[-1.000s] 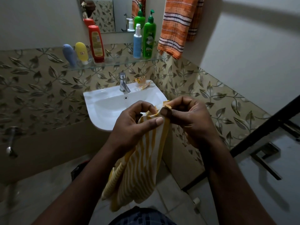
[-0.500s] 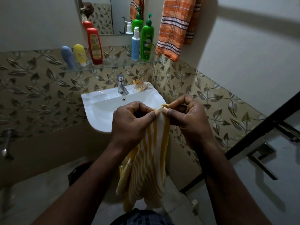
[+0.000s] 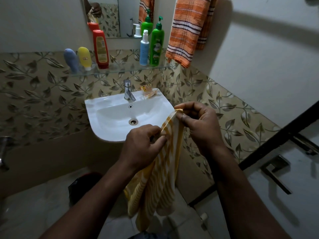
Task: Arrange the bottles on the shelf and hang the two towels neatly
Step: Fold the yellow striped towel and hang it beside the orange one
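A yellow and white striped towel (image 3: pixel 160 178) hangs in front of me over the floor. My right hand (image 3: pixel 200 125) pinches its top corner, and my left hand (image 3: pixel 145 144) pinches its upper edge a little lower and to the left. An orange striped towel (image 3: pixel 186 30) hangs on the wall at the upper right. On the glass shelf (image 3: pixel 120 69) stand a blue tube (image 3: pixel 70 60), a yellow tube (image 3: pixel 84 57), a red bottle (image 3: pixel 101 49), a blue and white pump bottle (image 3: pixel 144 49) and a green pump bottle (image 3: pixel 157 45).
A white sink (image 3: pixel 112 116) with a steel tap (image 3: pixel 128 91) sits below the shelf, with small orange packets (image 3: pixel 147 91) on its rim. A mirror (image 3: pixel 119 14) hangs above. A door with a metal handle (image 3: pixel 276 171) is at the right. A dark object (image 3: pixel 82 185) lies on the floor.
My hands have drawn apart along the towel's edge: the left slid down and left, the right stayed at the corner. The view has tilted down slightly.
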`<state>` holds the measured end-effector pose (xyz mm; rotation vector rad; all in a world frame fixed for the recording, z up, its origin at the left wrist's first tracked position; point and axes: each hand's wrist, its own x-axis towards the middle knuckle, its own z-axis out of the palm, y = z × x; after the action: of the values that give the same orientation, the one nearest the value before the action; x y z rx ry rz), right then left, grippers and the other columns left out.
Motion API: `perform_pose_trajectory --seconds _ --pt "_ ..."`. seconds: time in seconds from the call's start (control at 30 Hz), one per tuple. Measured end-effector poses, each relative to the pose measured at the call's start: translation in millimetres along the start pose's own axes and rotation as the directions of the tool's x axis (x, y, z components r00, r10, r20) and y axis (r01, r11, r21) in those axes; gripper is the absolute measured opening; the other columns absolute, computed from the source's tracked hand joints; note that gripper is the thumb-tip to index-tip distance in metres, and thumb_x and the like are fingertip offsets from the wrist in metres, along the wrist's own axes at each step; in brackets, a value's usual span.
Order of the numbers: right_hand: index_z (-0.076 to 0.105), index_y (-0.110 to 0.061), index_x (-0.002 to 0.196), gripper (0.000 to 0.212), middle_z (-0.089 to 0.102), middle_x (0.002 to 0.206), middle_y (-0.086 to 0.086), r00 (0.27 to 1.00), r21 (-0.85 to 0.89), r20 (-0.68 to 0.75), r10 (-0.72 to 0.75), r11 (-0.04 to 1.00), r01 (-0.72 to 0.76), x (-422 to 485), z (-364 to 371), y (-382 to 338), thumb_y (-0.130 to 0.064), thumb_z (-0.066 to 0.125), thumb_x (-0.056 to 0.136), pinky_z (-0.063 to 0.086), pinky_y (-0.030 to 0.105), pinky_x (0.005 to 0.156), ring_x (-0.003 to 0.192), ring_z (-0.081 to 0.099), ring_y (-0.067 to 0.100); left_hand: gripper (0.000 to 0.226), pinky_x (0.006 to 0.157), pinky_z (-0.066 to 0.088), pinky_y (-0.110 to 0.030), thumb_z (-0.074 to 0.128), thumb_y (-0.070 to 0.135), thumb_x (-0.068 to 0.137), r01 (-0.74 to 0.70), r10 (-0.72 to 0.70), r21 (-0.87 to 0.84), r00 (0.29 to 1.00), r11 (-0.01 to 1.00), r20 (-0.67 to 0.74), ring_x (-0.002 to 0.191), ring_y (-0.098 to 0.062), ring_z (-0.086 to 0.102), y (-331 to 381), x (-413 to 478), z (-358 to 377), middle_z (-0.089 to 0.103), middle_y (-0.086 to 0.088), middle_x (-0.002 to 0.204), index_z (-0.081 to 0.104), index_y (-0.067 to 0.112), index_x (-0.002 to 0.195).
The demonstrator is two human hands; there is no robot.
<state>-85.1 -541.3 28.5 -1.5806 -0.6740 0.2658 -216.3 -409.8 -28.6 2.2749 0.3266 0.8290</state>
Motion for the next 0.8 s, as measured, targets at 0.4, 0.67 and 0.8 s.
perform_pose_trajectory --seconds 0.4,0.67,0.8 --pt "0.071 -0.02 0.102 0.021 0.076 0.095 -0.002 0.928 -0.177 -0.37 -0.044 0.984 -0.024 21 -21 21 -0.005 0.076 0.089 0.064 0.037 0.086 0.089 0.074 0.011 0.041 0.058 0.049 -0.037 0.054 0.062 0.088 0.117 -0.115 0.008 0.96 0.993 0.256 0.062 -0.009 0.058 -33 -32 11 0.059 0.009 0.069 0.064 0.029 0.067" --pt "0.073 -0.024 0.085 0.024 0.074 0.086 -0.011 0.884 -0.428 -0.399 -0.243 0.902 0.056 17 -24 38 -0.001 0.067 0.09 0.063 0.033 0.08 0.084 0.072 0.006 0.039 0.054 0.049 -0.04 0.075 0.034 0.097 0.353 -0.375 -0.29 0.927 0.89 -0.021 0.054 -0.018 0.059 -29 -33 0 0.063 0.001 0.056 0.065 0.021 0.061" --pt "0.077 -0.029 0.09 0.032 0.077 0.091 -0.009 0.897 -0.434 -0.363 -0.254 0.898 0.079 14 -25 39 0.001 0.064 0.088 0.063 0.037 0.086 0.09 0.073 0.009 0.041 0.055 0.045 -0.033 0.081 0.034 0.09 0.365 -0.414 -0.287 0.901 0.886 -0.133 0.052 -0.012 0.054 -28 -30 -2 0.06 0.0 0.055 0.062 0.015 0.06"
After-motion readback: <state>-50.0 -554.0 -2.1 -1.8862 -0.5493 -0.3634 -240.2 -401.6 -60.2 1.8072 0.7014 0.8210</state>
